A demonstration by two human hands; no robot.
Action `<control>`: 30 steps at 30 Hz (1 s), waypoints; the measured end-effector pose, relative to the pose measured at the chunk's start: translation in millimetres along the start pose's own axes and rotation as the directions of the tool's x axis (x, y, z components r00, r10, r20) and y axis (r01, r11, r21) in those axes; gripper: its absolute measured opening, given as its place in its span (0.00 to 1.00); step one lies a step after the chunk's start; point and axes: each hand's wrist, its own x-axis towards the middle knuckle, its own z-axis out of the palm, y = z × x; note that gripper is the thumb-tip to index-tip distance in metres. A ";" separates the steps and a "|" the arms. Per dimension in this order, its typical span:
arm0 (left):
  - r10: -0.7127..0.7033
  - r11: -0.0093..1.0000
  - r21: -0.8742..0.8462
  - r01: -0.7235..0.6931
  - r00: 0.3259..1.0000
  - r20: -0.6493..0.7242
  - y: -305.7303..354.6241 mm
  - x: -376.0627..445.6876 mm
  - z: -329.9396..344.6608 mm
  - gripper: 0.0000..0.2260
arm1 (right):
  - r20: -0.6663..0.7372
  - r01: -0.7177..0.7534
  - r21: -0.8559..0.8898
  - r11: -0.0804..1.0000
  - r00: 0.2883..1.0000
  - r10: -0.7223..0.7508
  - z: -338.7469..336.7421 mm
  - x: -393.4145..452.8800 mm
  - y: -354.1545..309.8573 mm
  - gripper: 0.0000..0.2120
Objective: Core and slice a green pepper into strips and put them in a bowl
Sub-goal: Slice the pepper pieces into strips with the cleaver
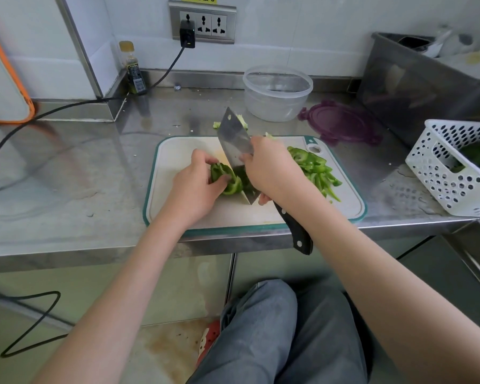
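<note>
On the steel counter (67, 173), a white cutting board (183, 214) with a teal rim lies at the front edge. Behind the board stands a clear plastic bowl (277, 92), with a purple lid (341, 123) beside it; right of the board sits a white perforated basket (452, 173). At the board's middle, the right hand (269, 170) grips a cleaver (234, 142), blade edge down on the board against the green pepper piece (227, 178). The left hand (197, 184) holds that piece with curled fingers. Cut pepper strips (313, 167) are heaped on the board's right side.
</note>
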 end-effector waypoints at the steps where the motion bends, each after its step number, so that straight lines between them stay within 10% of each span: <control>1: -0.004 1.000 0.001 0.004 1.000 -0.005 -0.4 0.4 -0.2 0.13 | 0.001 -0.022 0.053 0.998 1.000 0.022 1.1 0.5 2.9 0.12; 20: -0.017 1.000 -0.012 0.017 1.000 -0.003 6.8 -3.9 -4.2 0.09 | 0.122 -0.061 0.086 0.994 0.991 0.050 -21.6 -2.8 -6.6 0.12; 30: -0.036 0.999 -0.003 0.036 0.999 0.006 7.8 -3.8 -5.3 0.08 | -0.092 0.099 0.031 0.995 0.991 -0.096 6.2 -0.4 -4.9 0.06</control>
